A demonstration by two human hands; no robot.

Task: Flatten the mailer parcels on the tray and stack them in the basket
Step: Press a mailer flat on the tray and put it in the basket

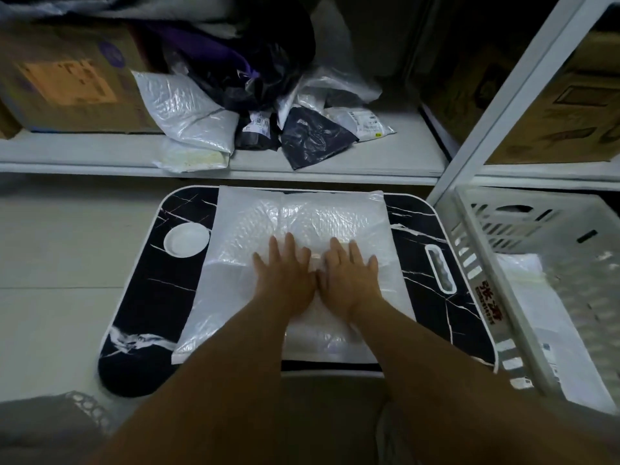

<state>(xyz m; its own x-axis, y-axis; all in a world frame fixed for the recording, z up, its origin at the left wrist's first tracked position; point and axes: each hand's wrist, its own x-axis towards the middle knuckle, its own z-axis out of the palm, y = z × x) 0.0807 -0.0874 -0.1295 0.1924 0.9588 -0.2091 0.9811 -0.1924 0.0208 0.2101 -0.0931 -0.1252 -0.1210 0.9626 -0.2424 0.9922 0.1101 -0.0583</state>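
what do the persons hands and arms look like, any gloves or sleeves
Both are bare: no gloves on the left hand or the right hand, and no sleeves on the forearms as far as the frame shows. No rings, watch or wristbands are visible. The fingers are straight, with short nails as far as the dim light lets me tell.

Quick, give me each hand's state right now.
Left hand: open, fingers straight, pressing flat on the white bubble mailer on the tray.
Right hand: open, fingers straight, pressing the same mailer beside the left.
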